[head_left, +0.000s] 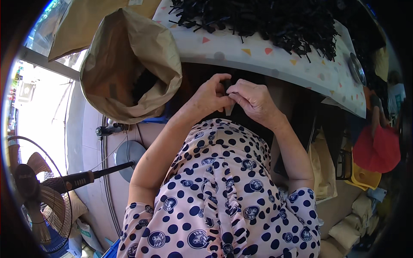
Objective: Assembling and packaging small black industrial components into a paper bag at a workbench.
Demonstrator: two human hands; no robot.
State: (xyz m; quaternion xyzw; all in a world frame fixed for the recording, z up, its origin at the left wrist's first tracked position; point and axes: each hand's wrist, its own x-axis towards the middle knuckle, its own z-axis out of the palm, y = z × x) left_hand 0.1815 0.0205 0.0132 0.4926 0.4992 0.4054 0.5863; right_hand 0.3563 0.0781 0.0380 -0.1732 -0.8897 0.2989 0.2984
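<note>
My left hand (209,95) and my right hand (257,102) meet in front of my body, just off the table's near edge. A small black piece (227,83) is pinched between the thumb and fingers of my left hand. The closed fingertips of my right hand press against the same piece. Below the fingers shows a narrow greyish tip (229,111); whether it belongs to that piece I cannot tell. On the table ahead lies a large heap of short black strip-like pieces (262,21). An open brown paper bag (167,51) stands left of my hands, with dark contents (144,84) inside.
The table (258,64) has a white cover with coloured shapes, and a round metal dish (357,69) sits at its right edge. A standing fan (36,185) is at the lower left. To the right are a red cloth-like item (377,148) and a yellow container (365,174).
</note>
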